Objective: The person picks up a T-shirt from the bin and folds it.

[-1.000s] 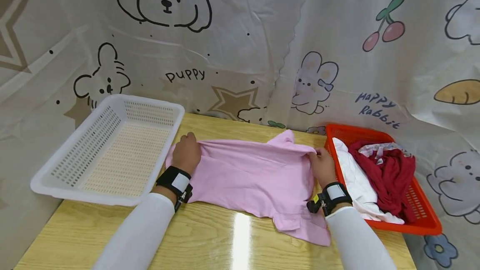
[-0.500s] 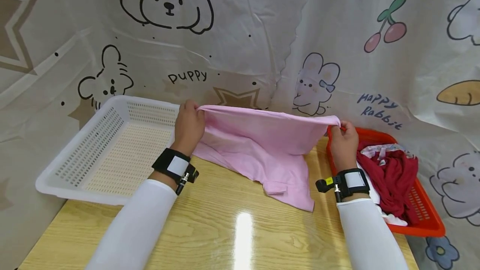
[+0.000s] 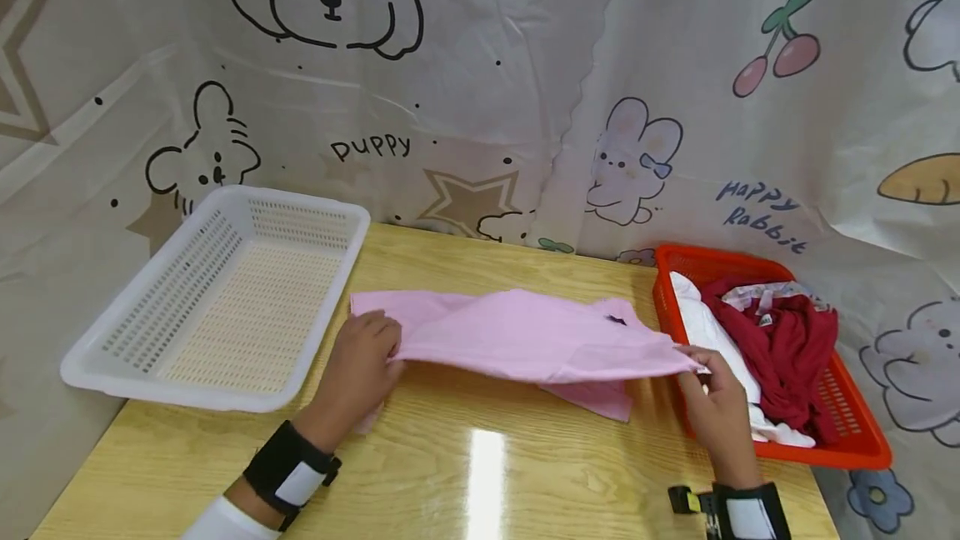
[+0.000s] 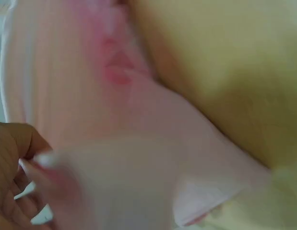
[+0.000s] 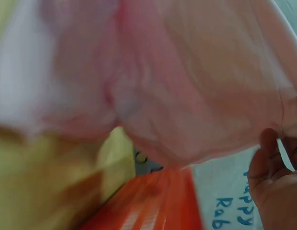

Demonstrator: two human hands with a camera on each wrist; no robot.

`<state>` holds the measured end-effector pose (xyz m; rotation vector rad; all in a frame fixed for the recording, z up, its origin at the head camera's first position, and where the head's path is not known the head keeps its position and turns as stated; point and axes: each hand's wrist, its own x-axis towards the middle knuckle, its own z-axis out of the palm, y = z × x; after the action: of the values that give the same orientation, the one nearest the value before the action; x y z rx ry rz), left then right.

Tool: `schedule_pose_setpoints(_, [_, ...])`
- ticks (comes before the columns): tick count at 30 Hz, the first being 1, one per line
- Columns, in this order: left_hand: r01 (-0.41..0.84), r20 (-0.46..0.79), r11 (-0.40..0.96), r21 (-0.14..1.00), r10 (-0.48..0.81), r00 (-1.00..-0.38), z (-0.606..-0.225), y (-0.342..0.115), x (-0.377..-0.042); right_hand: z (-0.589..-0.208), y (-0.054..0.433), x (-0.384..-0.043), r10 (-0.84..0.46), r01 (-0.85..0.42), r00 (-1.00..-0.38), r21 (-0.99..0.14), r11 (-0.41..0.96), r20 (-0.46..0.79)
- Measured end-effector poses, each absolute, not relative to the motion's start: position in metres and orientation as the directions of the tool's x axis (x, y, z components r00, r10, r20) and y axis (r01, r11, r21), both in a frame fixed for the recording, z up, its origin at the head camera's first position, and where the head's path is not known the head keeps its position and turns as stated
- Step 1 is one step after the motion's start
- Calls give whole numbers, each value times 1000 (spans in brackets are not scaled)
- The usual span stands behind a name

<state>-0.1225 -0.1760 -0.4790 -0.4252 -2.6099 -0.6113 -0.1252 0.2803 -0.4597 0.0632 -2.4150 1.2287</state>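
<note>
We see the pink cloth (image 3: pixel 517 336) stretched between two hands over the middle of the desk (image 3: pixel 570 473), its near edge lifted and a fold of it showing beneath on the right. The left hand (image 3: pixel 360 361) grips the near left part, fingers curled over it; the right hand (image 3: pixel 716 411) pinches the near right corner between thumb and fingers. The wrist views are blurred, so we can only say that the cloth there seems to hang loosely. On the left we find a white basket (image 3: pixel 183 290), just beside the cloth's far left corner. On the right a red basket (image 3: pixel 866 436) holds white fabric (image 3: pixel 720 348) and dark red fabric (image 3: pixel 787 357). A printed curtain (image 3: pixel 487 107) hangs at the far side.
</note>
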Motion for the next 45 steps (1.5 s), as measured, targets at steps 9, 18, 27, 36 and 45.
schedule_pose_setpoints(9, [463, 213, 815, 348, 412, -886, -520, -187, -70, -529, 295, -55, -412, -668, -728, -430, 608, 548])
schedule_pose_setpoints(18, [501, 84, 735, 458, 525, -847, -520, -188, -76, -520, 274, -58, -329, -382, -924, -432, 817, 195])
schedule_pose_setpoints(27, [316, 180, 838, 445, 262, -948, -511, -167, -143, -493, 246, -149, -155, -153, -987, -484, 861, 35])
schedule_pose_setpoints(36, [92, -119, 936, 340, 140, -983, -532, -159, -159, -523, 226, -175, -228, -123, -949, -410, 904, -218])
schedule_pose_setpoints(45, [-5, -205, 943, 333, 68, -976, -532, -161, -207, -529, 231, -230, -231, -121, -946, -413, 903, -228])
